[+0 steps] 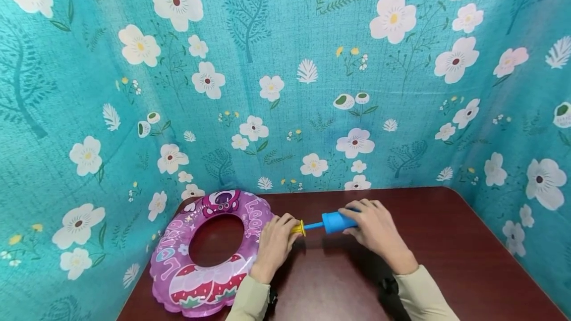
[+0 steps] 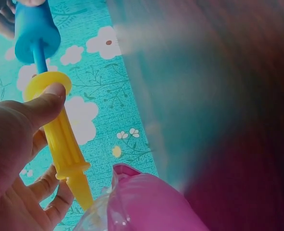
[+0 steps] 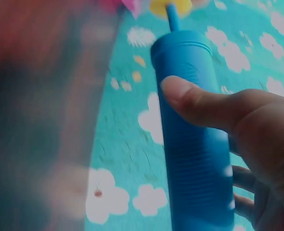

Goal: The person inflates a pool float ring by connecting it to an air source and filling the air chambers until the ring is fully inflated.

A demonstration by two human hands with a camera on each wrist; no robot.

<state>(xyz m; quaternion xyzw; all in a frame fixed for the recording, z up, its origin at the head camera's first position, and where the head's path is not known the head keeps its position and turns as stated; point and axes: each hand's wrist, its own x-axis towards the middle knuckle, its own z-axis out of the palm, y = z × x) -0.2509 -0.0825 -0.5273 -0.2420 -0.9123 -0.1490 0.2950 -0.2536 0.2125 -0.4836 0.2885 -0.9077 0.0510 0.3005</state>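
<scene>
A hand air pump lies crosswise between my two hands, its thin blue rod showing between the blue barrel and the yellow end. My left hand holds the yellow ribbed end, thumb against its round flange. The tapered yellow tip points at the clear plastic beside the pink inflated swim ring and overlaps it in the left wrist view. My right hand grips the blue barrel, thumb along its side. Printed with strawberries and a bear, the swim ring rests by my left hand.
Everything is on a dark red-brown table. A teal floral cloth hangs behind it and along both sides. Dark bands show at the sleeve cuffs.
</scene>
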